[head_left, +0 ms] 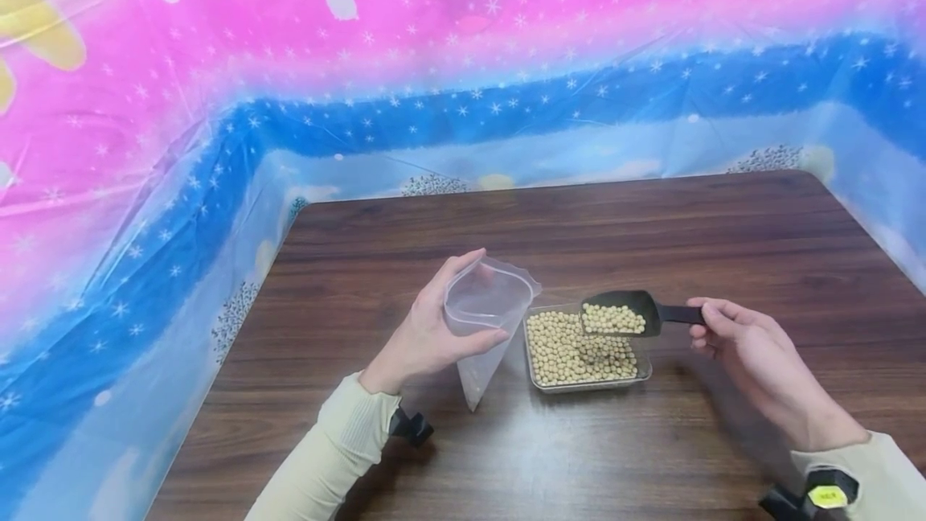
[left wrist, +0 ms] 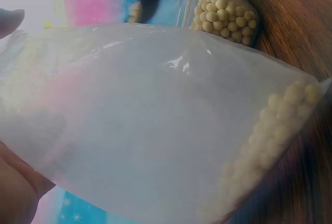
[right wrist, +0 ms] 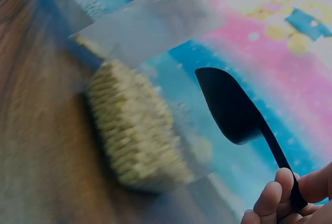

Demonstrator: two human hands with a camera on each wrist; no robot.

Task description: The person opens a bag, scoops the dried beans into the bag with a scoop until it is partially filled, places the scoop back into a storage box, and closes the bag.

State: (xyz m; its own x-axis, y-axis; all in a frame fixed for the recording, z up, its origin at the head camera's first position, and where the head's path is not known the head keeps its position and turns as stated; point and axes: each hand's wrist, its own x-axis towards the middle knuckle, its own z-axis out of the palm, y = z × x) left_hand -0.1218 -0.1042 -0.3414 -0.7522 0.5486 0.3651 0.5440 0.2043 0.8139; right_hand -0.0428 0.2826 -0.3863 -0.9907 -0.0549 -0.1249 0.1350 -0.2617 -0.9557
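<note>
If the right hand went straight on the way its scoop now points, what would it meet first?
Probably the clear bag held by the left hand: the loaded scoop, leading the right hand, points toward the bag's mouth. It looks raised above the container, though depth is unclear.

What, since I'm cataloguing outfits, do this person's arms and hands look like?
The left sleeve and right sleeve are pale cream, the left ending in a ribbed cuff. The left hand and right hand are gloveless. The left wrist device and right wrist device are black, the latter with a yellow label.
</note>
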